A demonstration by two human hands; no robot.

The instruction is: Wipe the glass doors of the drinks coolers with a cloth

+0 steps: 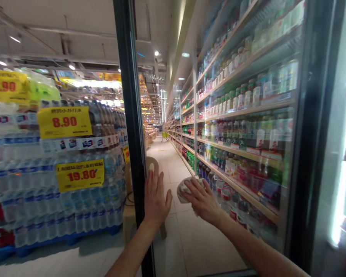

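Observation:
My left hand [156,194] lies with its fingers stretched out, beside the black frame [134,115] of a glass door and seemingly flat on the pane. Off to its right, my right hand [203,200] grips a crumpled whitish cloth [184,190], which appears pressed to the same glass. The palm hides part of the cloth. Through the pane, shelves of bottled drinks [242,96] run away along the right side.
Stacked packs of bottled water [83,200] with yellow price signs [64,122] stand on the left. Behind the frame is a beige plastic chair [128,219]. A tiled aisle [158,154] leads back to a green shopping cart [165,136].

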